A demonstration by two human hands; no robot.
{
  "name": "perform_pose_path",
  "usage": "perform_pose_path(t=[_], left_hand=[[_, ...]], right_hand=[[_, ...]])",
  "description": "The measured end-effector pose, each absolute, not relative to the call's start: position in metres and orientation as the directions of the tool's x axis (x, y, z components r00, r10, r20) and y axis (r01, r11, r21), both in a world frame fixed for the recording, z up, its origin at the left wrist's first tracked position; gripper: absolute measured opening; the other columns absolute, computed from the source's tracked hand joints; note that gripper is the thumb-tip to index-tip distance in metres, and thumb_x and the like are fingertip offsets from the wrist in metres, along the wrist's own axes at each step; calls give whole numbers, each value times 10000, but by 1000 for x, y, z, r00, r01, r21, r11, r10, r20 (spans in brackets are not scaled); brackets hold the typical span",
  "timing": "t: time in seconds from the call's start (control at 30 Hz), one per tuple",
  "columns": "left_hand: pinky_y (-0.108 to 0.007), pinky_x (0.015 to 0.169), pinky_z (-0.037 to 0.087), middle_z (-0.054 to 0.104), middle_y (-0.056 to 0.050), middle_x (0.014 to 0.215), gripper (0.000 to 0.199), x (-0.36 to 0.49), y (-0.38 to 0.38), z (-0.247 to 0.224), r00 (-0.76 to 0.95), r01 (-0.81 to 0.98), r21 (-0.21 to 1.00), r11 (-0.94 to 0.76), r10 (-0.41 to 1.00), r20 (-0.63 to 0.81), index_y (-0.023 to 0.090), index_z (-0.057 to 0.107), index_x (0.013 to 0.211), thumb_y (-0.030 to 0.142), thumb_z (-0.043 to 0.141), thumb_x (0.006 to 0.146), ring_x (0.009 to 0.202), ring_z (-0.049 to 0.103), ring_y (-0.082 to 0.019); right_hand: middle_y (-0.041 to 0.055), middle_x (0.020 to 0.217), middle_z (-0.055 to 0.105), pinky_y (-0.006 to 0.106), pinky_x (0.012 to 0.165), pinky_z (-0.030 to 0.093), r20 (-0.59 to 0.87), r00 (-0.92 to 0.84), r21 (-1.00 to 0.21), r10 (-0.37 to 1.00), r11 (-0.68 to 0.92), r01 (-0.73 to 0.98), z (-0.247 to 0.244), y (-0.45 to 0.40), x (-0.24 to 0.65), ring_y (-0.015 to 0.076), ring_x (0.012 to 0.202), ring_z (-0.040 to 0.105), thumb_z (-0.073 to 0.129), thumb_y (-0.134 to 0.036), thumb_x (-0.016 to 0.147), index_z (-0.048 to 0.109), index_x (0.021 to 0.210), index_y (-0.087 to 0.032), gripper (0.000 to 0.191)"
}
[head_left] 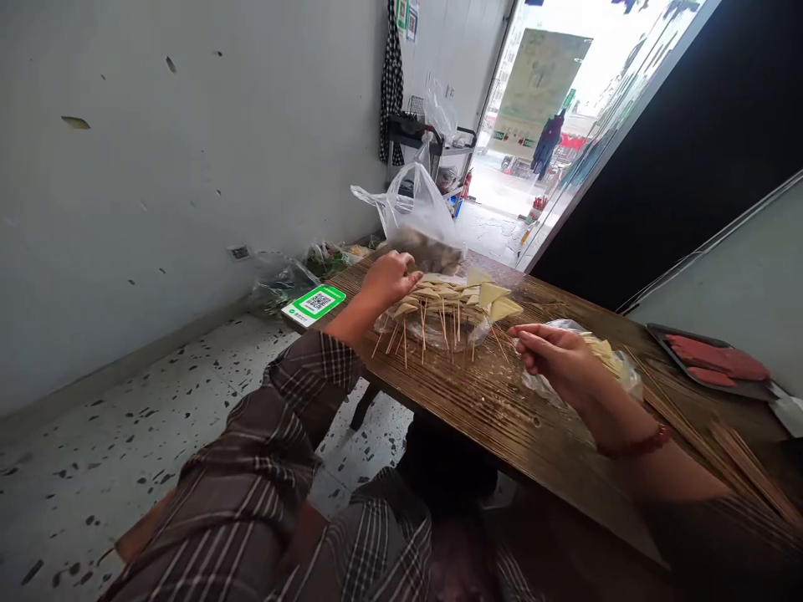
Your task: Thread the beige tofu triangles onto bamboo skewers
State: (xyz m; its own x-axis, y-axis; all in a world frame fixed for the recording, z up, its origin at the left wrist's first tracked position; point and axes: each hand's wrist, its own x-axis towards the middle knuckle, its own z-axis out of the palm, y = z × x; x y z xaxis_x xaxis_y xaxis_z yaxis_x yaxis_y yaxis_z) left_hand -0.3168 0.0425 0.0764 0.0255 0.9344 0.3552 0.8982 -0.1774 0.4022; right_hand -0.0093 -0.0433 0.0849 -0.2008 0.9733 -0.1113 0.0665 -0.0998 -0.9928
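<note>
My left hand (390,279) hovers over the left end of a pile of skewered pale-yellow triangles (442,293), thin slices that look like tofu sheet. Its fingers are bent and apart, with nothing visible between them. Bare stick ends point from the pile toward me, over clear plastic. Larger triangles (495,301) lie at the pile's right end. My right hand (552,349) is closed in a pinch just right of the pile, its fingertips near some stick ends. Whatever it pinches is too small to make out. Behind it, more pale slices (603,351) sit in a clear plastic bag.
The wooden table (452,389) also bears loose bamboo skewers (744,460), a dark tray (658,334) of red slabs (715,359), a green-and-white QR card (314,304) and a white plastic bag (421,213) at the far end. A black cart (407,125) stands beyond, near the doorway.
</note>
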Motion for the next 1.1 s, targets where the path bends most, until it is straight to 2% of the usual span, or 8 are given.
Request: perform_pose_path(t=[0.07, 0.13, 0.23, 0.33, 0.57, 0.83, 1.1], left_hand=[[-348, 931, 416, 626, -173, 1168, 443, -321, 52, 67, 63, 960, 242, -139, 952, 300, 112, 639, 1198, 401, 623, 862, 1066, 571, -269], [-350, 941, 401, 606, -178, 1200, 435, -319, 60, 59, 81, 984, 132, -119, 961, 263, 129, 638, 1189, 403, 637, 851, 1114, 548, -285], [-361, 919, 396, 612, -179, 1188, 329, -315, 71, 52, 87, 991, 78, -109, 966, 244, 144, 657, 1134, 332, 605, 869, 1125, 550, -297], [-382, 893, 397, 644, -188, 1114, 262, -316, 82, 50, 73, 992, 82, -96, 967, 245, 127, 675, 1072, 259, 530, 898, 1076, 589, -306], [-365, 815, 409, 673, -170, 1088, 355, -320, 91, 61, 52, 991, 105, -85, 958, 282, 141, 626, 1134, 223, 326, 963, 994, 630, -273], [-349, 776, 410, 690, -136, 1040, 333, -305, 82, 73, 108, 979, 128, -156, 941, 321, 169, 641, 1081, 270, 344, 972, 951, 638, -256], [-326, 777, 420, 695, -123, 1045, 310, -311, 83, 69, 98, 974, 164, -158, 940, 326, 176, 655, 1061, 294, 384, 969, 940, 633, -237]], right_hand=[[2, 645, 604, 171, 397, 354, -109, -216, -993, 970, -96, 72, 80, -36, -27, 64, 496, 502, 834, -447, 618, 728, 858, -137, 406], [3, 636, 608, 164, 375, 303, -127, -221, -990, 967, -109, 93, 76, -31, -41, 56, 475, 485, 830, -444, 595, 722, 834, -130, 409], [-5, 614, 601, 159, 361, 261, -168, -245, -983, 955, -143, 119, 71, -24, -55, 44, 453, 455, 813, -415, 578, 715, 791, -128, 371], [-18, 588, 591, 156, 352, 254, -208, -261, -974, 943, -175, 143, 66, -16, -67, 38, 434, 439, 789, -379, 572, 709, 748, -134, 312], [-20, 555, 590, 145, 340, 246, -223, -259, -971, 940, -190, 148, 56, 10, -94, 34, 413, 428, 755, -307, 603, 710, 697, -136, 201], [-34, 545, 578, 159, 345, 295, -192, -180, -974, 965, -165, 156, 37, 48, -127, 40, 395, 426, 665, -221, 719, 649, 686, -158, 73], [-32, 485, 542, 206, 393, 323, -106, -243, -947, 964, -24, 320, 14, 63, -162, 73, 394, 423, 563, -240, 826, 607, 623, -169, 220]])
